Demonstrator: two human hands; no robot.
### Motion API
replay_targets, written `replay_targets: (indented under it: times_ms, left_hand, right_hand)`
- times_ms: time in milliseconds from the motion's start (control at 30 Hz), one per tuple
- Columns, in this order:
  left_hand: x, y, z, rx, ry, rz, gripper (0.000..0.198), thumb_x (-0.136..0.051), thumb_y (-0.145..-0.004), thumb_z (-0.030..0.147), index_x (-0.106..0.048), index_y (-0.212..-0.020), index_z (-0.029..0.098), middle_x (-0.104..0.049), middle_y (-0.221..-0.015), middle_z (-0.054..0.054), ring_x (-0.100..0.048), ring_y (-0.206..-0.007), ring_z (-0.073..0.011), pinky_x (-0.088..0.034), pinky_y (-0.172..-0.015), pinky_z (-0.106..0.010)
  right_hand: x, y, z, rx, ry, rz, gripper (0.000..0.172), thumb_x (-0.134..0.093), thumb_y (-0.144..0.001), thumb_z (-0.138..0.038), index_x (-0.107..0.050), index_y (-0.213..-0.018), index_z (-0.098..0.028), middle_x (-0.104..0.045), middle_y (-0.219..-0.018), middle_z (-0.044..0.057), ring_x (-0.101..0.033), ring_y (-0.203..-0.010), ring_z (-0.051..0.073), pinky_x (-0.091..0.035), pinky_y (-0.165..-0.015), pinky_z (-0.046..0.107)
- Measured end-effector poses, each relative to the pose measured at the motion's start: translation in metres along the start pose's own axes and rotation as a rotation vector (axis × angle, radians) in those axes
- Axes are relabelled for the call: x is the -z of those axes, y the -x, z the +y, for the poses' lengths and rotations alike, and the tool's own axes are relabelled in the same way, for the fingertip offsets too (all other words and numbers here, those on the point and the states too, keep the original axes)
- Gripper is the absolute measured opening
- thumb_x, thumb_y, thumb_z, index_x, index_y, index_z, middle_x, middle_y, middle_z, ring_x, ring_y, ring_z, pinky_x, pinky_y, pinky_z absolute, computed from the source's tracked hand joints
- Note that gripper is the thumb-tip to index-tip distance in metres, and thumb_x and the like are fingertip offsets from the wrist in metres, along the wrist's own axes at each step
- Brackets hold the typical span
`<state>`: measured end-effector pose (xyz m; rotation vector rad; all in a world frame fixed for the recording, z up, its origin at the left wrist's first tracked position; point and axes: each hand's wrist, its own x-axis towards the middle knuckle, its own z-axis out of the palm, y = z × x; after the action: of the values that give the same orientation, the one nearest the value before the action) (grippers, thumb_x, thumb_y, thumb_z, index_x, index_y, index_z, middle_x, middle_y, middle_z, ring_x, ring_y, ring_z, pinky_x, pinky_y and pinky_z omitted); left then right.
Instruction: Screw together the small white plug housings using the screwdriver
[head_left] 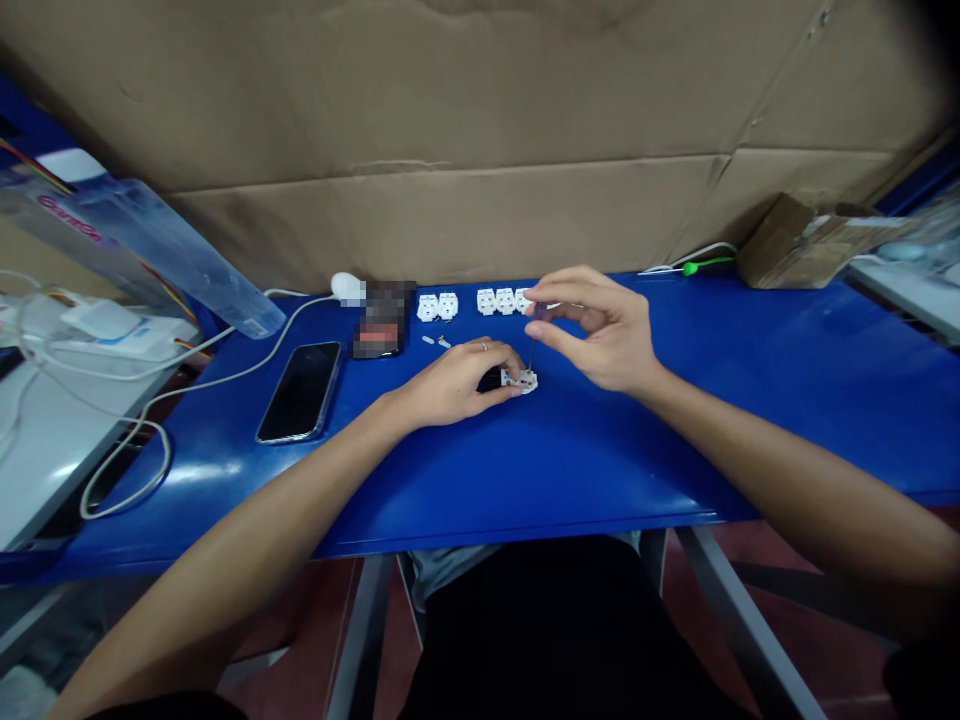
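Observation:
On the blue table, my left hand is closed on a small white plastic part, perhaps a socket piece, pressing it to the surface. My right hand pinches the dark purple handle of a small screwdriver. The thin shaft points down and its tip meets the white part. Behind my hands stand similar white pieces: a pair to the left and a row partly hidden by my right fingers. Small loose bits lie near my left hand.
A phone lies at the left, beside a white cable. A blurred-out dark object is behind it. A plastic bottle leans at far left. A cardboard box sits back right, against a cardboard wall.

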<state>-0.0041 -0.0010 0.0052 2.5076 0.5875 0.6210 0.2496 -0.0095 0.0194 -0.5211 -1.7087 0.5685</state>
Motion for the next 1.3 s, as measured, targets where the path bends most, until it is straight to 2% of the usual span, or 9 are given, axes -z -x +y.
replay_targets:
  times_ms: [100,267,367,467,600,700,900,1167,1300]
  left_hand:
    - [0.0004,-0.0001,0.0002,0.007,0.008,0.011,0.009,-0.075,-0.111,0.029,-0.075,-0.117,0.022,-0.084,-0.127,-0.007,-0.077,-0.122,-0.0266,-0.058,-0.113,-0.048]
    - [0.0018,-0.0008,0.0022,0.008,0.005,0.017,0.010,-0.076,-0.111,0.030,-0.076,-0.117,0.022,-0.085,-0.126,-0.007,-0.078,-0.121,-0.0261,-0.059,-0.112,-0.046]
    - [0.0017,-0.0012,0.0019,-0.005,-0.005,0.022,0.010,-0.077,-0.111,0.029,-0.077,-0.118,0.022,-0.086,-0.126,-0.007,-0.080,-0.120,-0.0259,-0.059,-0.112,-0.046]
    - [0.0014,-0.0012,0.0012,-0.012,-0.001,0.017,0.011,-0.076,-0.111,0.028,-0.078,-0.119,0.022,-0.086,-0.127,-0.007,-0.079,-0.121,-0.0262,-0.059,-0.112,-0.047]
    - [0.0006,-0.0012,0.0007,-0.018,0.004,0.027,0.011,-0.077,-0.111,0.028,-0.079,-0.120,0.023,-0.086,-0.126,-0.006,-0.079,-0.121,-0.0258,-0.059,-0.112,-0.045]
    - [-0.0004,-0.0014,-0.0002,-0.017,-0.010,0.047,0.010,-0.078,-0.110,0.027,-0.079,-0.118,0.023,-0.086,-0.124,-0.006,-0.080,-0.119,-0.0252,-0.060,-0.110,-0.043]
    - [-0.0014,-0.0007,-0.0012,0.003,-0.031,0.067,0.012,-0.079,-0.108,0.029,-0.078,-0.118,0.023,-0.086,-0.120,-0.006,-0.081,-0.116,-0.0262,-0.062,-0.106,-0.043]
    - [-0.0007,-0.0011,0.0008,-0.001,-0.012,0.068,0.013,-0.079,-0.108,0.030,-0.079,-0.119,0.023,-0.085,-0.124,-0.007,-0.080,-0.119,-0.0262,-0.062,-0.108,-0.044]
    - [-0.0017,-0.0018,0.0018,0.053,-0.004,0.101,0.018,-0.082,-0.105,0.032,-0.078,-0.121,0.023,-0.086,-0.118,-0.006,-0.081,-0.108,-0.0241,-0.064,-0.098,-0.041]
  right_hand:
    - [-0.0009,0.0005,0.0023,-0.006,-0.003,0.042,0.041,-0.095,-0.092,-0.028,-0.089,-0.130,-0.043,-0.085,-0.117,-0.002,-0.083,-0.097,0.019,-0.077,-0.087,0.038]
    - [-0.0014,0.0021,0.0022,-0.081,-0.084,-0.013,0.038,-0.085,-0.102,-0.032,-0.084,-0.140,-0.036,-0.089,-0.123,0.001,-0.087,-0.107,0.021,-0.077,-0.095,0.038]
    - [-0.0004,0.0006,0.0006,-0.044,-0.061,-0.029,0.038,-0.090,-0.097,-0.026,-0.087,-0.133,-0.037,-0.086,-0.127,0.001,-0.085,-0.110,0.020,-0.076,-0.096,0.036]
    - [-0.0010,-0.0005,0.0018,-0.024,-0.078,0.008,0.042,-0.095,-0.092,-0.020,-0.089,-0.129,-0.039,-0.085,-0.119,-0.002,-0.085,-0.102,0.016,-0.075,-0.095,0.032]
    - [-0.0022,-0.0003,0.0034,-0.079,-0.137,-0.032,0.043,-0.086,-0.101,-0.025,-0.082,-0.143,-0.035,-0.089,-0.122,-0.001,-0.088,-0.107,0.018,-0.075,-0.100,0.034]
    - [-0.0009,-0.0003,0.0015,-0.080,-0.128,-0.075,0.035,-0.083,-0.105,-0.031,-0.083,-0.140,-0.033,-0.087,-0.128,0.002,-0.087,-0.113,0.020,-0.075,-0.099,0.035]
    - [0.0004,0.0008,0.0027,-0.041,-0.033,0.003,0.040,-0.097,-0.092,-0.031,-0.088,-0.130,-0.039,-0.084,-0.118,-0.001,-0.084,-0.099,0.018,-0.077,-0.092,0.037]
    - [-0.0041,-0.0005,0.0042,-0.038,-0.114,0.041,0.037,-0.091,-0.098,-0.027,-0.085,-0.134,-0.033,-0.090,-0.114,-0.001,-0.090,-0.101,0.019,-0.078,-0.090,0.031]
    - [-0.0033,-0.0025,0.0030,-0.004,-0.115,0.051,0.036,-0.091,-0.098,-0.026,-0.085,-0.133,-0.033,-0.089,-0.113,-0.001,-0.090,-0.099,0.018,-0.078,-0.089,0.030]
